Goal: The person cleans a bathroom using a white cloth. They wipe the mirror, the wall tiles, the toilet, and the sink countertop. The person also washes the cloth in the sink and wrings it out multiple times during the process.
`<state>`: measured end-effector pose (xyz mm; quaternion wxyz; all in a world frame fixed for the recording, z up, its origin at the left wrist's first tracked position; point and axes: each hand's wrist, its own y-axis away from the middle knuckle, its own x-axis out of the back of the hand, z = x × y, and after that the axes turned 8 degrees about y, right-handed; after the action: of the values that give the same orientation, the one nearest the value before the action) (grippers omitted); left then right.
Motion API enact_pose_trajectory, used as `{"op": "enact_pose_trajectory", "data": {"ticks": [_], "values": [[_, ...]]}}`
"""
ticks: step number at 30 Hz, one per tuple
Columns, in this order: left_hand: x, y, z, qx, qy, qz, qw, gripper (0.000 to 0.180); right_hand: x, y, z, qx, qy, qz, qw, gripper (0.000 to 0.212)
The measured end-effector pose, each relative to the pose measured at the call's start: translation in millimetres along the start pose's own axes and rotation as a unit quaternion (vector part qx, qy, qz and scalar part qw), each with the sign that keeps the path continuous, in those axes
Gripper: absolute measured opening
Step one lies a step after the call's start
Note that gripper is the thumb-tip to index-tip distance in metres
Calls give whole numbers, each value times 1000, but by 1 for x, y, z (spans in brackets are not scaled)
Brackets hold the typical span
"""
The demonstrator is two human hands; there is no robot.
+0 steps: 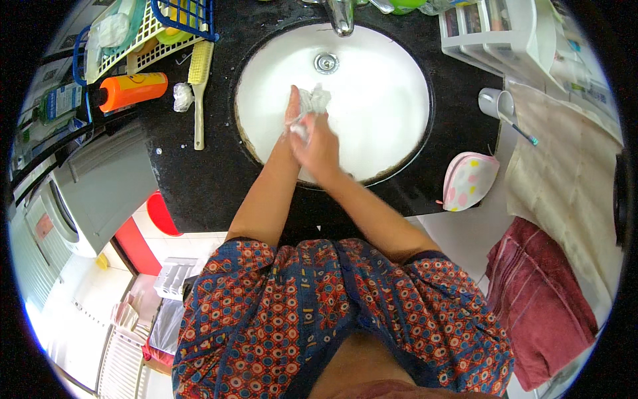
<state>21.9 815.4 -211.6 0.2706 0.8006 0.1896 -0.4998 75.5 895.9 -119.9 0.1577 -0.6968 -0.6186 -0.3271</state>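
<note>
Both my hands are over the white oval sink (392, 80), pressed close together and slightly blurred. Between them is a crumpled, wet-looking white piece (316, 100), perhaps thin cloth or tissue; its exact kind is unclear. My right hand (318, 147) curls round its lower part with bent fingers. Alongside, my left hand (292, 110) touches it from the left, its visible fingers stretched out toward the drain; the palm is partly hidden behind the right hand. Just beyond the hands lies the metal drain (326, 63), below the chrome tap (341, 20).
On the black counter's left are a yellow-bristled brush (199, 86), a white crumpled wad (183, 97), an orange bottle (136, 90) and a blue-and-cream basket (159, 40). To the right stand white drawers (492, 33), a white mug (490, 102) and a dotted pouch (468, 181).
</note>
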Motion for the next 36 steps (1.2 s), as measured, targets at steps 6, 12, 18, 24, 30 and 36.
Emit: {"op": "enact_pose_trajectory", "data": {"ticks": [6, 12, 18, 24, 30, 36], "values": [[-53, -29, -64, -197, -168, 349, 900, 39, 23, -79, 37, -183, -47, 133, 973, 19], [24, -10, -19, -137, -572, 189, 786, 44, 1, -28, 0, -44, 4, 9, 999, 24], [-5, -23, -27, -115, -80, 200, 970, 55, 0, -55, 32, -80, 36, 112, 990, 22], [7, -23, -27, -192, -216, 272, 918, 53, -10, -60, 33, -46, 70, 103, 991, 20], [-33, -24, -28, -131, -158, 345, 916, 44, -19, -22, 18, 3, -15, 103, 995, 23], [-44, -33, -48, -197, -168, 364, 894, 41, 0, -86, 54, -141, -22, 135, 981, 18]]}}
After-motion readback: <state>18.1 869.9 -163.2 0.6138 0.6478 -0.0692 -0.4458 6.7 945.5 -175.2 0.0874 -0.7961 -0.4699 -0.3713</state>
